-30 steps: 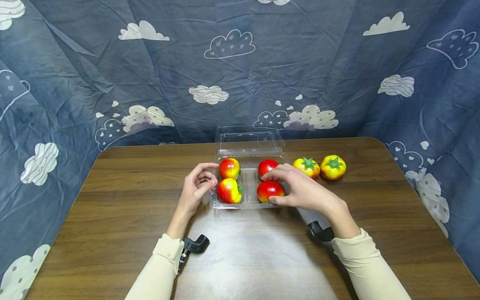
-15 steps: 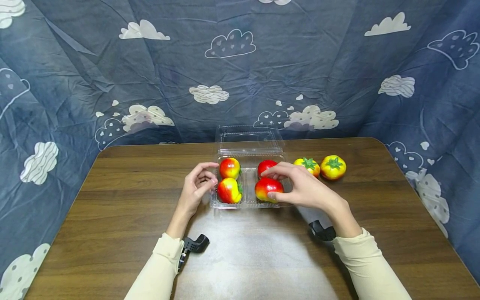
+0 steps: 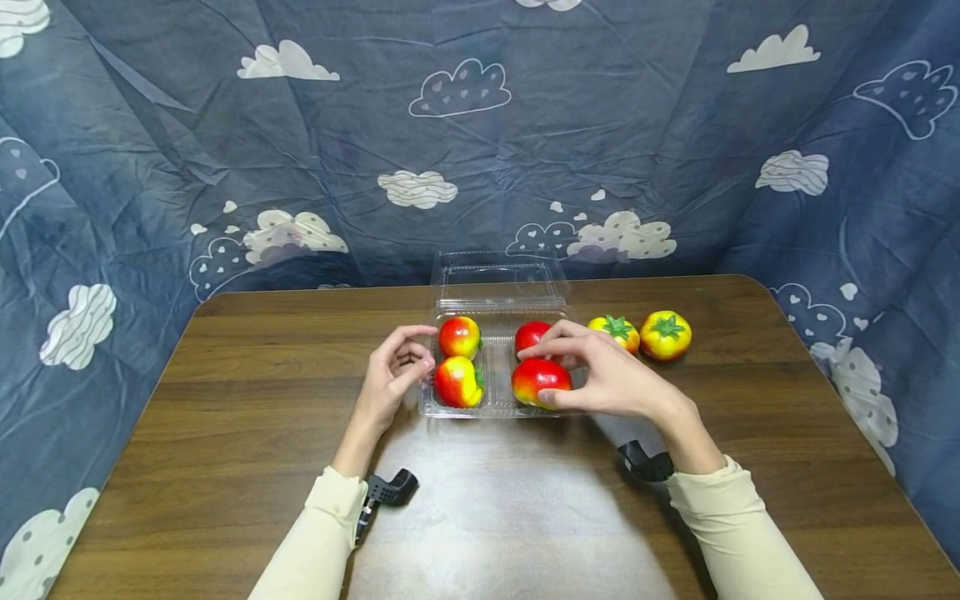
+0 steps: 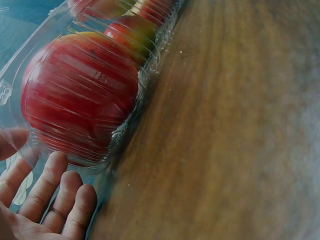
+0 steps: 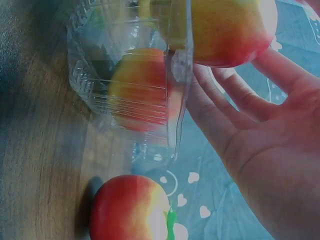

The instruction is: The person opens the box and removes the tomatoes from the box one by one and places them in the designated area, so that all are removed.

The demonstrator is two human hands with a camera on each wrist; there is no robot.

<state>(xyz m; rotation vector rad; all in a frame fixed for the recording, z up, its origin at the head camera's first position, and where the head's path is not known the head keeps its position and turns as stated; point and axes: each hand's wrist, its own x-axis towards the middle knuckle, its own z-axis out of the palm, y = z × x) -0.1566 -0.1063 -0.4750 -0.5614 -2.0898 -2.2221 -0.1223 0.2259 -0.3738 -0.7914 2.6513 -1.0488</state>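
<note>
My right hand (image 3: 600, 375) grips a glossy red-and-yellow fruit (image 3: 542, 382), thumb at its near side. In the right wrist view this fruit (image 5: 230, 30) overlaps the rim of the clear plastic box, partly above it. The clear box (image 3: 498, 392) has its lid folded open at the back. Inside, two similar fruits (image 3: 459, 382) fill the left compartment, and another fruit (image 3: 532, 334) sits at the back right, partly behind my fingers. My left hand (image 3: 388, 375) is at the box's left edge, fingertips right at the wall; fingers (image 4: 52, 170) show near the box in the left wrist view.
Two fruits with green leafy tops stand right of the box on the wooden table (image 3: 262, 433): a nearer fruit (image 3: 613, 335) and a farther-right fruit (image 3: 666, 336). The open lid (image 3: 498, 279) reaches the table's back edge, before a blue cloud-patterned curtain (image 3: 480, 167).
The fruit in my right hand shifts slightly left, then back right, and turns a little in my fingers. My left hand stays at the box's left edge.
</note>
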